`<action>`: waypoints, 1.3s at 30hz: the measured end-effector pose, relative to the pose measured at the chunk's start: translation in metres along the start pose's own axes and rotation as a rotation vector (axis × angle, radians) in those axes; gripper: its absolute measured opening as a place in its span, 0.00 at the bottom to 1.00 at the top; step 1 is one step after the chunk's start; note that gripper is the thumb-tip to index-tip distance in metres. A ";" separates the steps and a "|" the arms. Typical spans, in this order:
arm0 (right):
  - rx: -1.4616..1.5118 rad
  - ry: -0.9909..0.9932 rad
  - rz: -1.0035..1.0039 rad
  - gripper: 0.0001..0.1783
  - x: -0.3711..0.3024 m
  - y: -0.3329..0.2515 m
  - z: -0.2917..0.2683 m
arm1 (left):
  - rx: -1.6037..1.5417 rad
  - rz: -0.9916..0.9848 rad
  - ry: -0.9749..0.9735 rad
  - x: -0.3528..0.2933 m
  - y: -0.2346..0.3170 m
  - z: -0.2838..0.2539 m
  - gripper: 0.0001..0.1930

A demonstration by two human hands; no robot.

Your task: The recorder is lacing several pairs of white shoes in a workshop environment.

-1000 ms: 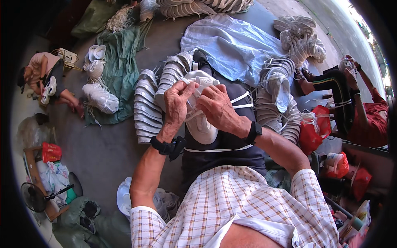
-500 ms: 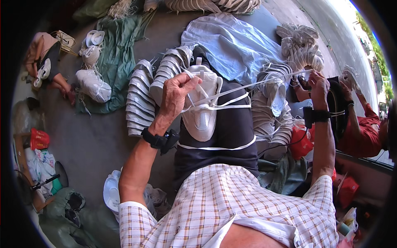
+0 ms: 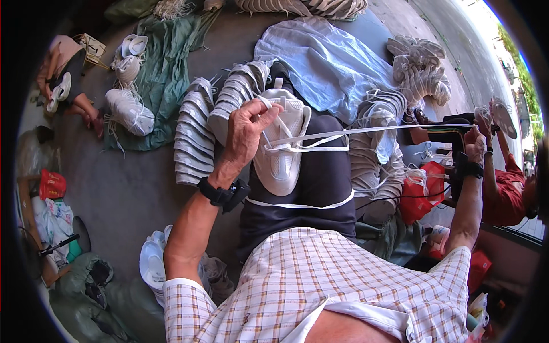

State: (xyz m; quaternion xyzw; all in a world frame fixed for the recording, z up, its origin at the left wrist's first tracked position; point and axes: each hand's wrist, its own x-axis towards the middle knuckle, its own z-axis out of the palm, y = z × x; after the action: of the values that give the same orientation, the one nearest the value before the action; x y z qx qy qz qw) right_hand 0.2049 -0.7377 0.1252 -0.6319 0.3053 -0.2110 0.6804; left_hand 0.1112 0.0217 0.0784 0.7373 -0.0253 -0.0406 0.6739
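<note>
A white shoe upper (image 3: 278, 166) rests on my dark-trousered lap, toe toward me. At its tongue, my left hand (image 3: 246, 128) is closed, pinching a white lace by the eyelets. Far out to the right, my right hand (image 3: 474, 144) is closed on the other length of the white shoelace (image 3: 377, 130), which runs taut from the shoe. More lace loops across my thighs below the shoe. Black bands sit on both my wrists.
Rows of nested shoe uppers (image 3: 194, 134) stand left of my legs, with more (image 3: 366, 154) on the right. A pale blue cloth (image 3: 329, 63) lies ahead. A red bag (image 3: 422, 194) is at right. Two other people sit nearby, one in red (image 3: 506, 194) at right, one at far left.
My right hand has moved outward to the right and a little down, drawing the lace longer and straighter. My left hand stays at the shoe's tongue.
</note>
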 end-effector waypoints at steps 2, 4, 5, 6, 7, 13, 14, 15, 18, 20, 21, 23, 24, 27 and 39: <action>-0.002 -0.013 0.040 0.09 -0.013 0.013 0.012 | 0.034 0.109 0.256 -0.011 0.002 0.014 0.19; 0.012 -0.091 0.062 0.09 -0.042 0.025 0.024 | 0.283 0.269 0.491 -0.023 0.001 0.027 0.21; 0.022 -0.162 0.074 0.09 -0.055 0.028 0.027 | 0.522 0.435 0.719 -0.030 -0.001 0.034 0.24; 0.014 -0.170 0.086 0.10 -0.066 0.029 0.030 | 0.520 0.345 0.750 -0.039 -0.002 0.040 0.21; 0.016 -0.164 0.086 0.10 -0.076 0.031 0.034 | 0.520 0.348 0.744 -0.048 -0.006 0.040 0.21; -0.015 -0.103 0.120 0.10 -0.105 0.057 0.042 | 0.225 -0.218 0.496 -0.068 -0.010 0.035 0.11; -0.015 -0.108 0.123 0.10 -0.104 0.060 0.041 | 0.227 -0.216 0.495 -0.067 -0.009 0.034 0.11; -0.012 -0.107 0.122 0.10 -0.104 0.064 0.040 | 0.221 -0.223 0.483 -0.067 -0.008 0.034 0.11; -0.017 -0.137 0.100 0.11 -0.107 0.077 0.041 | 0.245 -0.250 0.469 -0.067 -0.006 0.031 0.10; -0.017 -0.130 0.112 0.11 -0.108 0.081 0.041 | 0.272 -0.271 0.467 -0.067 -0.006 0.029 0.10; -0.018 -0.124 0.120 0.11 -0.108 0.082 0.040 | 0.284 -0.271 0.445 -0.068 -0.008 0.028 0.10; -0.015 -0.115 0.128 0.10 -0.107 0.086 0.035 | 0.293 -0.269 0.421 -0.067 -0.012 0.027 0.10; -0.012 -0.108 0.136 0.10 -0.106 0.086 0.032 | 0.191 -0.249 0.388 -0.067 -0.017 0.028 0.10; -0.011 -0.054 0.148 0.10 -0.121 0.092 0.046 | -0.364 -0.318 0.289 -0.073 -0.029 0.016 0.09; -0.059 0.313 0.132 0.15 0.012 0.077 -0.114 | -0.819 -0.422 0.360 -0.062 -0.050 0.034 0.07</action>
State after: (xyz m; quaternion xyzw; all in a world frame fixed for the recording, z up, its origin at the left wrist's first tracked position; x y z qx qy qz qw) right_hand 0.1285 -0.8203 0.0460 -0.5896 0.4546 -0.2526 0.6179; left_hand 0.0458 -0.0017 0.0268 0.3962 0.2594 -0.0545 0.8791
